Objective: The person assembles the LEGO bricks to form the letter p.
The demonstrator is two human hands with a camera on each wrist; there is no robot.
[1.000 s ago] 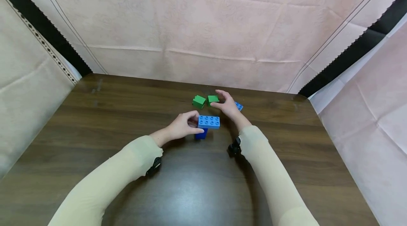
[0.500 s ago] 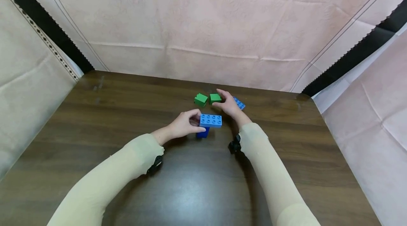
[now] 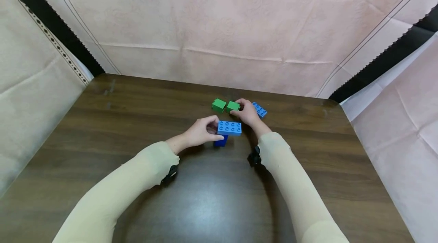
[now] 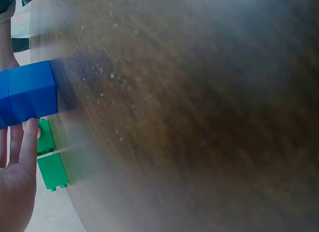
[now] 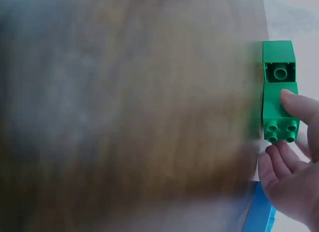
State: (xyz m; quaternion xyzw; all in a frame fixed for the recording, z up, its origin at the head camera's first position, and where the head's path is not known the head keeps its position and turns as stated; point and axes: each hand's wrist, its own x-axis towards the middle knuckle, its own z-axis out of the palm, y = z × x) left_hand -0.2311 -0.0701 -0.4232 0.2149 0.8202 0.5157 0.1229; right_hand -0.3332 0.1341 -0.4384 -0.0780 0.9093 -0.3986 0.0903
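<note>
Here, left hand grips blue bricks, right hand pinches green brick.

The light-blue rectangular plastic brick and the dark-blue plastic block look hard and smooth-sided, as do the two green boxy plastic blocks and the blue studded plastic brick. The dark-brown wood-grained counter is smooth and glossy. The pale-pink backdrop looks like matt, creased cloth; the cream cloth sleeves look soft and matt.
</note>
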